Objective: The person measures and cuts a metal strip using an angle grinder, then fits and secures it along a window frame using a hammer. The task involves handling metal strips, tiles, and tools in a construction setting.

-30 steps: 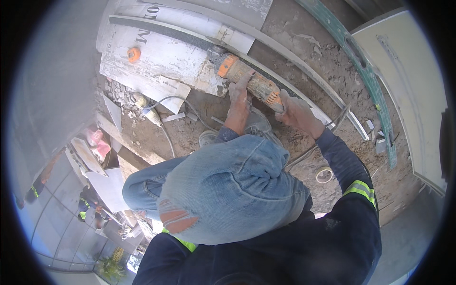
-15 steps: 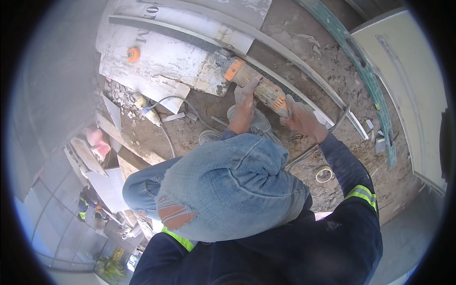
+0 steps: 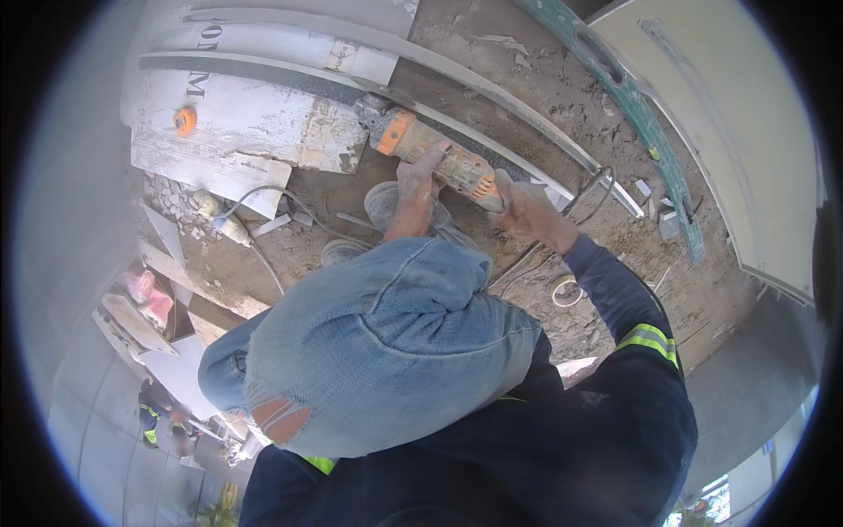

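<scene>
Fingers (image 3: pixel 432 158) of our left hand (image 3: pixel 416 183) were wrapped round the middle of a dusty grinder (image 3: pixel 463 172), and those of our right hand (image 3: pixel 529 208) were closed on its rear end, beside the orange slots. How hard they squeezed, we could not tell, since their undersides were hidden.

Beneath everything spread the brown, crumbly ground (image 3: pixel 457 35). At the upper right stood a big cream panel (image 3: pixel 724 132). A white printed board (image 3: pixel 237 119) lay to our left, its near edge uneven. Two long, narrow lengths curved across the upper part of our view: a pale far strip (image 3: pixel 483 85) and a near strip (image 3: pixel 299 85) with a dark side facing us. A green level (image 3: pixel 654 136) lay between the far strip and the panel. Our knee (image 3: pixel 378 342) in blue jeans rose below the hands.

We had the grinder slanted along our side of the near strip, its grey head pointing to the upper left, near the end of the board; whether head and strip touched, we could not tell. A pale cylinder (image 3: pixel 219 218) with a grey cord (image 3: pixel 268 266) lay on the left. Near our right sleeve (image 3: pixel 615 290) was a ring of tape (image 3: pixel 555 293), and on the board sat a small orange case (image 3: pixel 184 121).
</scene>
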{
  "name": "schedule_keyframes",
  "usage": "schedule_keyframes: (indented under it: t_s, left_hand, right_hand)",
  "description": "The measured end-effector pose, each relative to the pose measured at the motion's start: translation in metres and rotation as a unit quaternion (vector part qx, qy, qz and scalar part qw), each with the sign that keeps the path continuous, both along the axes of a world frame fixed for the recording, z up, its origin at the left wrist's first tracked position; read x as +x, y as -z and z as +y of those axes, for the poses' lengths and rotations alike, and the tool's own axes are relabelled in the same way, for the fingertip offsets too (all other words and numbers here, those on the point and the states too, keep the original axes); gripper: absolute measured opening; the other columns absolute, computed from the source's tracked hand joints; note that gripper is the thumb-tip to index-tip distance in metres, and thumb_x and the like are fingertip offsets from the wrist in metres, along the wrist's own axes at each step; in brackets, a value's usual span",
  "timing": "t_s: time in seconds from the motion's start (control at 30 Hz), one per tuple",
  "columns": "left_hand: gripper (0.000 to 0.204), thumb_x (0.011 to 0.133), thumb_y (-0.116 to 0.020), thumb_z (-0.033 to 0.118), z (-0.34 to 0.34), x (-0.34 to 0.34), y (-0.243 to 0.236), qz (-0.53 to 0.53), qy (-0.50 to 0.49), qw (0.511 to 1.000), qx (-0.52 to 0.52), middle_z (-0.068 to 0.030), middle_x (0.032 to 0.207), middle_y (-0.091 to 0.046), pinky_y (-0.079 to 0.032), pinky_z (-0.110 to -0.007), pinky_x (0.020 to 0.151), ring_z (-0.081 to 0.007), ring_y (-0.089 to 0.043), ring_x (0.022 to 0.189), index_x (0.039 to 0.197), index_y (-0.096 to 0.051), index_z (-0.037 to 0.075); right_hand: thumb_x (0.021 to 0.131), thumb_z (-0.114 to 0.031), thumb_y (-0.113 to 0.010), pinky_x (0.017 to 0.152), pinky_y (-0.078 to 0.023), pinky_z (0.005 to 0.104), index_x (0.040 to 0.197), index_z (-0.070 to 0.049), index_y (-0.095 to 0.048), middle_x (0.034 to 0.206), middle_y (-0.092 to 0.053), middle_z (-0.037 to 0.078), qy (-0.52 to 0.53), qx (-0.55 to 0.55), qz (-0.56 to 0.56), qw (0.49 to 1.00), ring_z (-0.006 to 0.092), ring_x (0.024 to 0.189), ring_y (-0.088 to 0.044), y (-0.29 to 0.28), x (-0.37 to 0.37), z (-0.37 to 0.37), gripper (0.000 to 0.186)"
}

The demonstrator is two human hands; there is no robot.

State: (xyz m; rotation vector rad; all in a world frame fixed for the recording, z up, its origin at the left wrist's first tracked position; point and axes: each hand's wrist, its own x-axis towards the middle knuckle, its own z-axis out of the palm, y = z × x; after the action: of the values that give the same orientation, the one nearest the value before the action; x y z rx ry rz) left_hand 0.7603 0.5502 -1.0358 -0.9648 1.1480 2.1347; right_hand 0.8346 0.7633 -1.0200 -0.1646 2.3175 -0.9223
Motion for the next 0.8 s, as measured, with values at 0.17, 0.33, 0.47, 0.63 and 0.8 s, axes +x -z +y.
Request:
schedule_keyframes:
  t_s: [0.17, 0.33, 0.47, 0.63, 0.8]
  left_hand:
    - [0.047, 0.094, -0.075, 0.016, 0.008, 0.008, 0.001, 0.002, 0.035, 0.999, 0.004, -0.0154, 0.120, -0.065, -0.060, -0.043, 0.092, -0.0273, -0.069, 0.109, 0.131, -0.055, -0.004]
    - [0.049, 0.093, -0.076, 0.013, 0.014, 0.009, -0.008, -0.001, 0.042, 0.999, 0.025, -0.0164, 0.124, -0.063, -0.060, -0.045, 0.095, -0.0285, -0.068, 0.112, 0.132, -0.053, -0.004]
    - [0.050, 0.093, -0.075, 0.011, 0.014, 0.014, -0.005, -0.011, 0.065, 0.997, 0.044, -0.0169, 0.126, -0.063, -0.060, -0.046, 0.097, -0.0296, -0.067, 0.115, 0.135, -0.052, -0.005]
    - [0.050, 0.095, -0.073, 0.012, 0.014, 0.023, -0.004, -0.017, 0.072, 0.992, 0.098, -0.0171, 0.126, -0.062, -0.058, -0.047, 0.099, -0.0304, -0.066, 0.117, 0.136, -0.051, -0.005]
    - [0.048, 0.094, -0.071, 0.012, 0.010, 0.021, -0.001, -0.006, 0.038, 0.996, 0.080, -0.0184, 0.127, -0.062, -0.058, -0.049, 0.099, -0.0308, -0.067, 0.115, 0.134, -0.052, -0.005]
  right_hand:
    - [0.082, -0.027, -0.077, 0.072, -0.053, 0.0546, 0.116, -0.001, -0.045, 0.086, -0.070, 0.026, 0.019, -0.008, 0.035, 0.999, 0.0474, 0.086, -0.070, -0.008, 0.009, 0.007, 0.053]
    - [0.078, -0.027, -0.080, 0.073, -0.053, 0.0526, 0.142, 0.007, -0.039, 0.093, -0.069, 0.028, 0.013, 0.007, -0.042, 0.999, 0.0489, 0.088, -0.068, -0.004, 0.013, 0.015, 0.083]
    - [0.077, -0.026, -0.081, 0.073, -0.053, 0.0528, 0.145, 0.008, -0.037, 0.092, -0.068, 0.029, 0.013, 0.000, -0.023, 1.000, 0.0488, 0.087, -0.068, -0.003, 0.023, 0.022, 0.087]
    - [0.078, -0.025, -0.078, 0.071, -0.053, 0.0526, 0.137, 0.006, -0.039, 0.087, -0.068, 0.027, 0.015, 0.005, -0.013, 1.000, 0.0473, 0.082, -0.068, -0.012, 0.032, 0.029, 0.077]
    - [0.080, -0.023, -0.075, 0.070, -0.054, 0.0534, 0.117, 0.000, -0.045, 0.082, -0.070, 0.026, 0.020, 0.011, 0.036, 0.999, 0.0464, 0.083, -0.071, -0.017, 0.025, 0.019, 0.053]
